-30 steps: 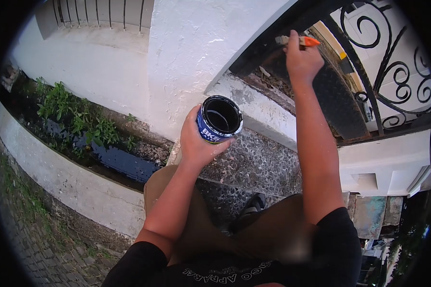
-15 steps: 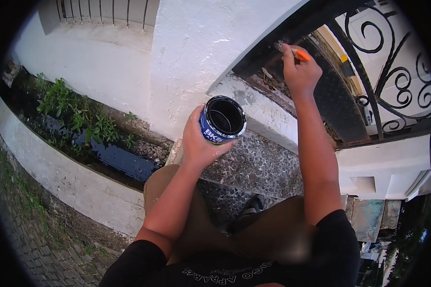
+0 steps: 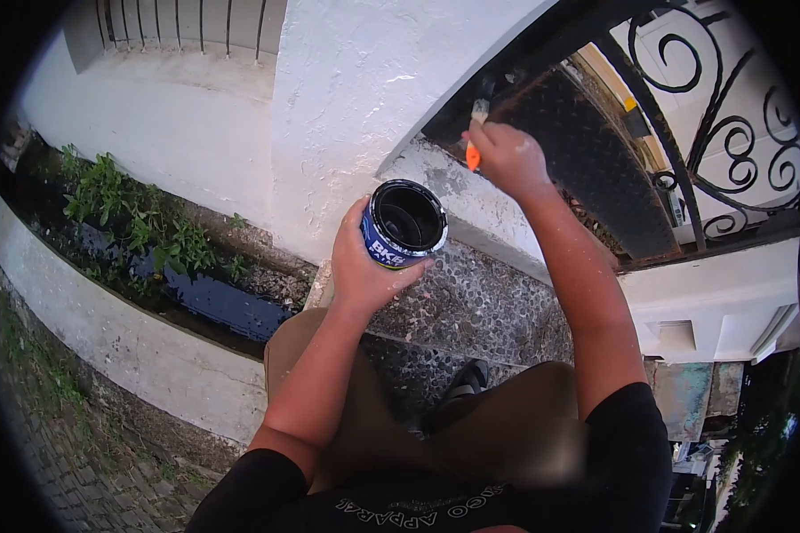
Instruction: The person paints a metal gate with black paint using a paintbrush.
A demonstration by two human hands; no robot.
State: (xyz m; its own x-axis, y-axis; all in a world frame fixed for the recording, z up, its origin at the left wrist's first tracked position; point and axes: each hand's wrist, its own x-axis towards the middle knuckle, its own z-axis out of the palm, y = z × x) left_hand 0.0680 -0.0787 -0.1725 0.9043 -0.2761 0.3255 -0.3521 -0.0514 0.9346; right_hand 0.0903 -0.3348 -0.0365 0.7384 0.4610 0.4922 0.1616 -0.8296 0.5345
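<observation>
My left hand [image 3: 364, 266] is wrapped around a blue-labelled paint can [image 3: 389, 251], which has an open top and black paint smeared over its rim and inside. In my right hand [image 3: 509, 158] is a paintbrush [image 3: 474, 155] with an orange handle, its pale ferrule pointing up and away. The dark bristle end lies at the black metal frame [image 3: 453, 117] of the gate; whether it touches is hard to see against the black. Light specks of paint show on my right hand and forearm.
Beside the frame rises a white wall [image 3: 329, 107]. Black scrollwork [image 3: 738, 142] belongs to the gate at right. Leftward runs a water-filled ditch [image 3: 231, 306] with green plants [image 3: 116, 191] and a concrete edge [image 3: 107, 329]. Pebbled paving [image 3: 480, 302] lies below the can.
My right hand has moved left and down, and the brush has turned so its orange handle points down toward me. The left hand with the can stays nearly in place.
</observation>
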